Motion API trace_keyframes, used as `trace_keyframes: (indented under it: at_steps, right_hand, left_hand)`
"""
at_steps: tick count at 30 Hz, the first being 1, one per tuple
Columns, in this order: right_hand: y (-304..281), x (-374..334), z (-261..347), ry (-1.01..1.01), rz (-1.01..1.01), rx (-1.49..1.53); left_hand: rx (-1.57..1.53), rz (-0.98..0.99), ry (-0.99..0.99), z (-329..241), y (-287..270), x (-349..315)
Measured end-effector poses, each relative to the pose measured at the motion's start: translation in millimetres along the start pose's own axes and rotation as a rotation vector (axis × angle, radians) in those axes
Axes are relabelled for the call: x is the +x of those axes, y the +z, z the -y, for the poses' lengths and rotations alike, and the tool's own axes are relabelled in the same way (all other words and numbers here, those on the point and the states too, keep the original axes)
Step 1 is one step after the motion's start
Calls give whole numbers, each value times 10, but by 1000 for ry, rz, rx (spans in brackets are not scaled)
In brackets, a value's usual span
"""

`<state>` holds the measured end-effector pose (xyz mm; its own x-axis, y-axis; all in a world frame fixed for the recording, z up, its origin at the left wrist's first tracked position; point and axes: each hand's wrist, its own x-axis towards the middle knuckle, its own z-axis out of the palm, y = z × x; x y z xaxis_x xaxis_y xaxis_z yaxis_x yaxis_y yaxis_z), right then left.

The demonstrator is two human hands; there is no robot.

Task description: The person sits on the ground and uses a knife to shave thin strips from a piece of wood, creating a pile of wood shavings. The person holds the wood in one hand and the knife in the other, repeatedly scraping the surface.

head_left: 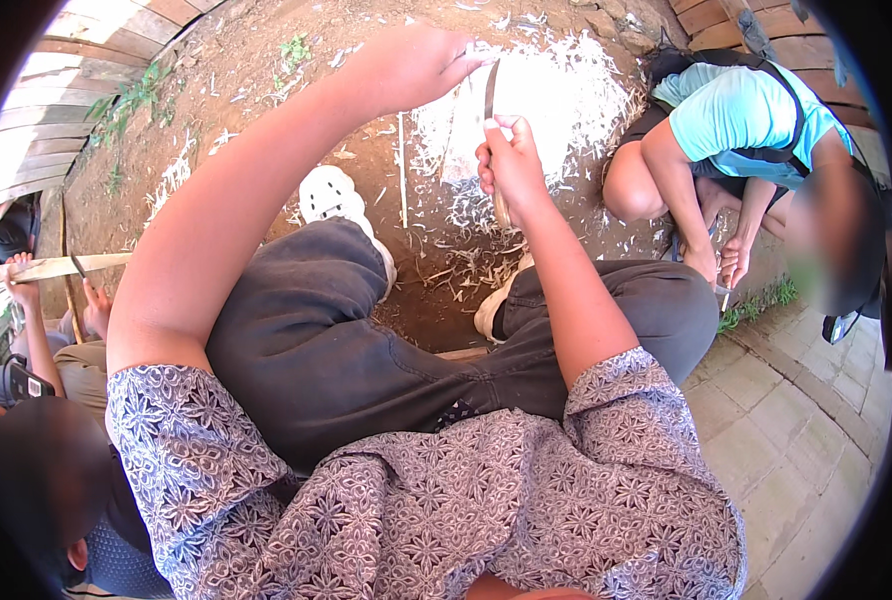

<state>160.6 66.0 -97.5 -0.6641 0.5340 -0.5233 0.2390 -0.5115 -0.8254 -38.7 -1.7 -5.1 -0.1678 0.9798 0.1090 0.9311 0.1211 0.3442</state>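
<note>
My left hand [414,62] is raised and closed around the top end of a thin wooden strip, whose tip barely shows at the fingers. My right hand [511,165] grips a knife [490,92] by its handle, the dark blade pointing up toward my left hand. Both hands are held out over my knees, above a pale heap of wood shavings [551,95] on the bare dirt. My white shoes [334,195] rest on the ground below the hands.
A person in a turquoise shirt [741,105] crouches at the right, hands low by a paved edge [796,400]. At the left another person holds a long pale wooden slat [51,267]. A thin stick [403,170] lies on the dirt. Curved plank walls ring the pit.
</note>
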Motion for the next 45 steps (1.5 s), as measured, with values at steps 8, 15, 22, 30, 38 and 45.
trace_keyframes:
  at_steps: [8,15,22,30,38,45]
  right_hand:
    - [-34,109,-228,37,-46,-212]
    - [-434,211,-646,79,-158,-265]
    - [43,47,-14,-8,-25,-82]
    - [-329,186,-582,94,-118,-304]
    - [35,103,-166,-41,-83,-139]
    - [-59,132,-22,-60,-146,-76]
  left_hand:
    - [-30,88,43,-62,-54,2]
    - [-69,33,15,-35,33,63]
    - [-76,13,11,5,37,20]
    - [-66,-9,58,-54,59,48]
    - [-81,-68,23,10,106,40]
    - [-69,4,-45,156,54,-24]
